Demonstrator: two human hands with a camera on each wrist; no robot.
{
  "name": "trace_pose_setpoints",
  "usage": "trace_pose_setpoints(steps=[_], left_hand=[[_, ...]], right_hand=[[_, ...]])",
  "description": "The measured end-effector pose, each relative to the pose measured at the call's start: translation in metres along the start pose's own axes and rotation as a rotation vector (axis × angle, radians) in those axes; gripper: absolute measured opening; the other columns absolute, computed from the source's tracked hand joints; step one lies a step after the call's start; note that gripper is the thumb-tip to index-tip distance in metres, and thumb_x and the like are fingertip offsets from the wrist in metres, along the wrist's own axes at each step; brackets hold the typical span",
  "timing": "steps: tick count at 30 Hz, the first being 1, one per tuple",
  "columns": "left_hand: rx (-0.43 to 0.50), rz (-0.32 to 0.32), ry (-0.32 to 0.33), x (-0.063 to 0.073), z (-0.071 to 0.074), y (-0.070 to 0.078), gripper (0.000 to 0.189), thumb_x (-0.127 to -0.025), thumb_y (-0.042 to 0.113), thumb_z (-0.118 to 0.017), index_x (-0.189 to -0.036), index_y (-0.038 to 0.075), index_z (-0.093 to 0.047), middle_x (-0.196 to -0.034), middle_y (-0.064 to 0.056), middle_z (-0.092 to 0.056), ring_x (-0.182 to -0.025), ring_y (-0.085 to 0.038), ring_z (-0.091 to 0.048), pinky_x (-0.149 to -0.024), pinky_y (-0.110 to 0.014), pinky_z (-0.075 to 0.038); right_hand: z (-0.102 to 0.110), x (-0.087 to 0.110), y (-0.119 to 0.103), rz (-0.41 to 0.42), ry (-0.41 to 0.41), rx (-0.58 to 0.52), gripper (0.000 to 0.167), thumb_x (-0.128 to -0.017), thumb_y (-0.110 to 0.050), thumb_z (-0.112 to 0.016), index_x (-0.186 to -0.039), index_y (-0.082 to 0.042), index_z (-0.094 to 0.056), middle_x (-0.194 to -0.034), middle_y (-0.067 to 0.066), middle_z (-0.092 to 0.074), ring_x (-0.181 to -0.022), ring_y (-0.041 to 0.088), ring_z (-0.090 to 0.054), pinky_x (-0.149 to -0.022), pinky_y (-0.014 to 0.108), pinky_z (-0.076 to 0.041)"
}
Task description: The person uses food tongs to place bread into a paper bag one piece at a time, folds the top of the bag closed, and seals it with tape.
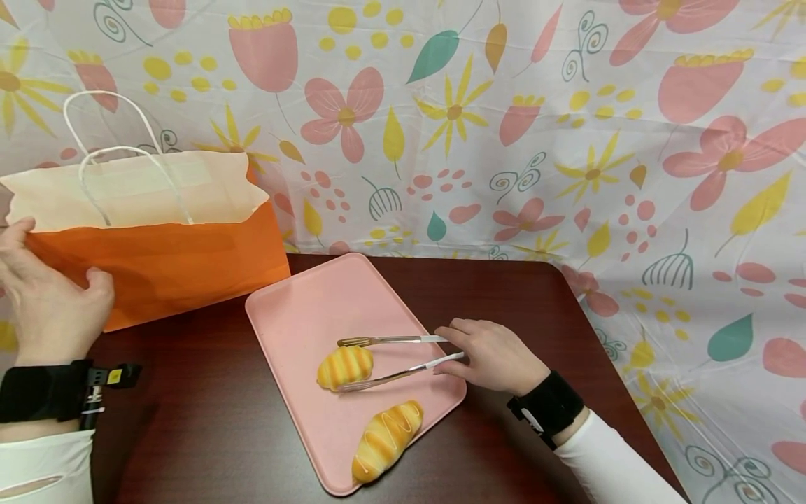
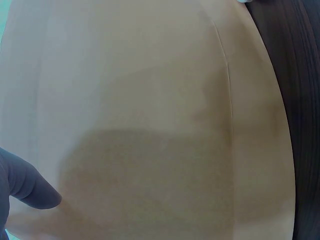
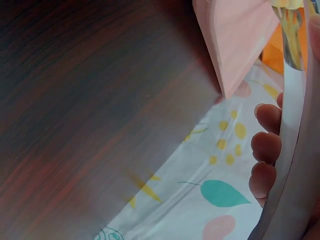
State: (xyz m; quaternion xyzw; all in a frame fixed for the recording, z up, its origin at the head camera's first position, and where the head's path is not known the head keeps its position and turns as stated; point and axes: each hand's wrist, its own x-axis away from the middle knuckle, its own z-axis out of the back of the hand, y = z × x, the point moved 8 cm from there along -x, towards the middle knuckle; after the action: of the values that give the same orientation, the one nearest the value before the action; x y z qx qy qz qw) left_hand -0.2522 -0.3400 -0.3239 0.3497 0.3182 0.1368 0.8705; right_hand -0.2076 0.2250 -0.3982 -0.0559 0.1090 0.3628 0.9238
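Note:
My left hand (image 1: 53, 301) rests at the left side of an orange paper bag (image 1: 182, 262), thumb apart from the fingers; the left wrist view shows a digit beside the bag's pale paper face (image 2: 150, 100). In my right hand (image 1: 494, 353) are metal tongs (image 1: 409, 369) with white handles, fingers round one arm in the right wrist view. The tongs' two tips lie on either side of a short striped bread roll (image 1: 345, 367) on a pink tray (image 1: 327, 301). Nearer the front, a longer bread (image 1: 387, 441) with white icing lines lies across the tray's right edge.
The dark wooden table (image 1: 208, 413) ends at a rounded far right corner. Behind it hangs a flower-patterned cloth (image 1: 441, 196), which also falls along the right side. Two white rope handles (image 1: 103, 94) stand up from the bag's torn-looking pale rim.

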Motion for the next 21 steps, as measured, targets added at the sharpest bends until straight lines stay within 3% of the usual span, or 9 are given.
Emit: trace_pose_setpoints(steps=[21], left_hand=[[-0.007, -0.010, -0.004, -0.0003, 0.0008, 0.0018, 0.078, -0.101, 0.015, -0.050, -0.170, 0.018, -0.015, -0.175, -0.023, -0.010, -0.162, -0.040, -0.012, -0.133, -0.054, -0.008]], right_hand=[[0.0052, 0.0012, -0.0063, 0.025, 0.100, 0.071, 0.053, -0.092, -0.053, -0.088, -0.127, -0.014, -0.079, -0.096, -0.007, -0.068, -0.078, 0.012, -0.065, -0.071, 0.035, -0.059]])
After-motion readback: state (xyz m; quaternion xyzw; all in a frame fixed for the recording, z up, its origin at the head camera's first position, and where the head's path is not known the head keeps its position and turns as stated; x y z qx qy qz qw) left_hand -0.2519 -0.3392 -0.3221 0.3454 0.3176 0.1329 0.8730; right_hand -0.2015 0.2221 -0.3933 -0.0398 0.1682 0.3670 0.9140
